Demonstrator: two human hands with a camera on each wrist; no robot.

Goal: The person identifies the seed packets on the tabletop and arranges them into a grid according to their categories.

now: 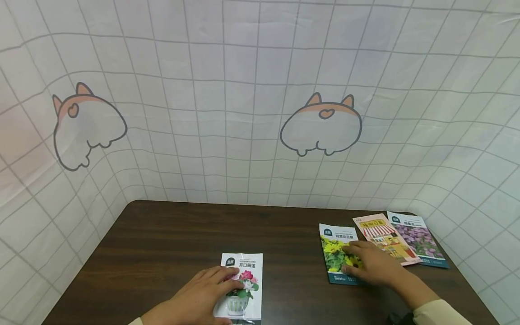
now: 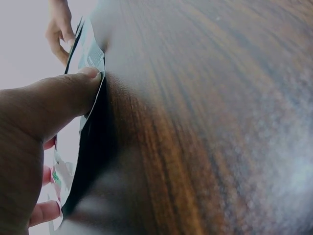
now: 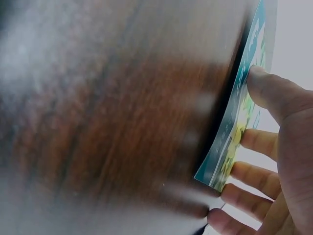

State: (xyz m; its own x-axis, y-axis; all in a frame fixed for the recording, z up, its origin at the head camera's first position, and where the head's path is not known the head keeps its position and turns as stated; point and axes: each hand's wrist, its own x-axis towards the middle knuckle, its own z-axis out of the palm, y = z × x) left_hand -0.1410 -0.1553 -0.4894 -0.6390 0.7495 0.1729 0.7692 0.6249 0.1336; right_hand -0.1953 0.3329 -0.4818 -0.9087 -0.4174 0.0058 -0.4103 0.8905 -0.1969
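A white seed packet [image 1: 254, 300] with pink flowers in a striped bowl lies at the front middle of the dark table. On its left part rests my left hand [image 1: 207, 293], fingers spread over the printed face. The left wrist view has the thumb [image 2: 73, 95] at the packet's long edge. Farther right, my right hand [image 1: 373, 266] rests on a yellow-flower seed packet [image 1: 336, 248] with a teal bottom band. Its thumb [image 3: 266, 88] touches the face near that band, while the fingers reach across the packet and past its corner.
Beside the right hand, a pink packet [image 1: 383, 234] with a shopfront drawing overlaps a purple-flower packet [image 1: 424, 239] near the table's right edge. A white grid-patterned curtain [image 1: 239, 135] hangs behind the wooden table [image 1: 170, 239] and along both sides.
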